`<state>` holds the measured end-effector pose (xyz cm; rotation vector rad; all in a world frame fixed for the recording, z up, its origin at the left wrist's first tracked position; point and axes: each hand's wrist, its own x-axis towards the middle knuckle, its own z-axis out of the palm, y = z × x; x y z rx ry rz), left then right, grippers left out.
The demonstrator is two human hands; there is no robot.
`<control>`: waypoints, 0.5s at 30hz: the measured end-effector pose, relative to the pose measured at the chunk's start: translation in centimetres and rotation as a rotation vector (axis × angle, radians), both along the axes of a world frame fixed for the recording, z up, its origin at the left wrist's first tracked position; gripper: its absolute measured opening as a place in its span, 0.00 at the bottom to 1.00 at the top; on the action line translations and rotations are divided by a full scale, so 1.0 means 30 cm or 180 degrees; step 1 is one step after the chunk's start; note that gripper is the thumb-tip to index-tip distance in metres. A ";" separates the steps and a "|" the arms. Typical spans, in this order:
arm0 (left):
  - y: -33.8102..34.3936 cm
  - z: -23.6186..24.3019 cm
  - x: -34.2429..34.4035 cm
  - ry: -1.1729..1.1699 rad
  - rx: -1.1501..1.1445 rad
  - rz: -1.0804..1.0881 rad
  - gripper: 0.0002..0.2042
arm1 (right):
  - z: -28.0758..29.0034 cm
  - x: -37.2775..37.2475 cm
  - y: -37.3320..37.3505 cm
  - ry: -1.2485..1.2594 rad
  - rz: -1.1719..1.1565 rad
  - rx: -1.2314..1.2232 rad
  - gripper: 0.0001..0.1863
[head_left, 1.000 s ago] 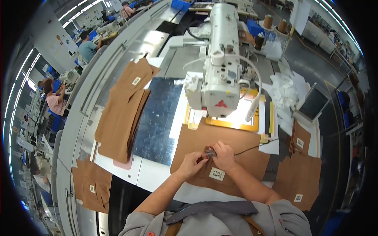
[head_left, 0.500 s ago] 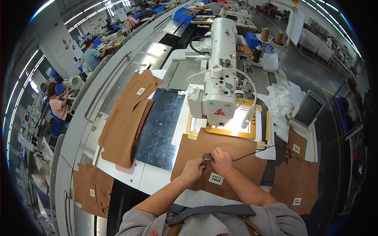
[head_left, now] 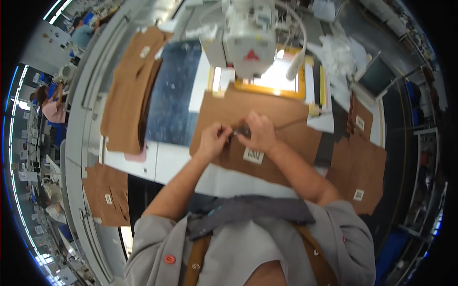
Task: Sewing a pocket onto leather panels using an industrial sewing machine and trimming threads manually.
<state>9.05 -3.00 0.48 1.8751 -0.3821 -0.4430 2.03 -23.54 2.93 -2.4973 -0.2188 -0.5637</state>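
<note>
A large brown panel (head_left: 292, 148) lies before me, below the sewing machine head (head_left: 248, 45). My right hand (head_left: 261, 134) is closed round a small dark and silver corded tool (head_left: 244, 129) over the panel's middle. Its dark cord (head_left: 291, 123) trails off to the right. Beside the tool's tip, my left hand (head_left: 213, 141) has thumb and fingers pinched together; blur hides what is between them, if anything. A white printed label (head_left: 253, 156) sits on the panel just below my hands.
Left of the panel are a dark metal sheet (head_left: 174, 90) and a stack of brown pieces (head_left: 128, 90). More brown pieces lie at lower left (head_left: 106, 193) and right (head_left: 355, 171). A yellow frame (head_left: 269, 89) lies under the machine; a screen (head_left: 378, 76) stands at right.
The view has tilted downward and blurred, so everything sits higher in it. Both hands stay over the panel; my left fingertips appear slightly farther from the tool.
</note>
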 end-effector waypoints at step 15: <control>-0.007 0.038 -0.031 0.0184 -0.0113 0.0318 0.04 | -0.013 -0.067 0.041 0.0318 -0.0140 -0.0186 0.15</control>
